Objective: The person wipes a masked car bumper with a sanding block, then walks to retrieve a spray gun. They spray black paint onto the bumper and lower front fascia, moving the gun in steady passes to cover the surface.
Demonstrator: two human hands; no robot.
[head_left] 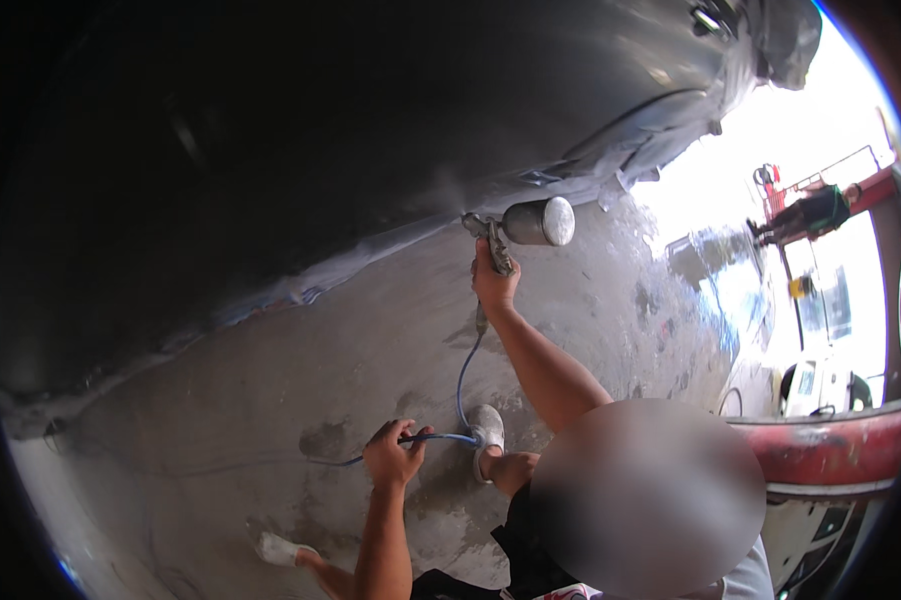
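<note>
My right hand (495,283) grips a spray gun (492,240) by its handle, fingers wrapped around it. A silvery paint cup (538,222) is fixed to the gun and points sideways to the right. The gun's nozzle is close to the lower edge of a big dark car body panel (300,120), and a faint haze shows there. From the handle a blue air hose (463,375) hangs and loops to my left hand (390,455), which is closed around it. Crumpled masking film (340,268) runs along the panel's lower edge.
Stained grey concrete floor (370,330) lies below, with my pale shoes (486,428) on it. A red bar (820,447) stands at right. Farther off, a person in dark clothes (810,215) is near a bright opening. A blurred round patch hides part of the lower right.
</note>
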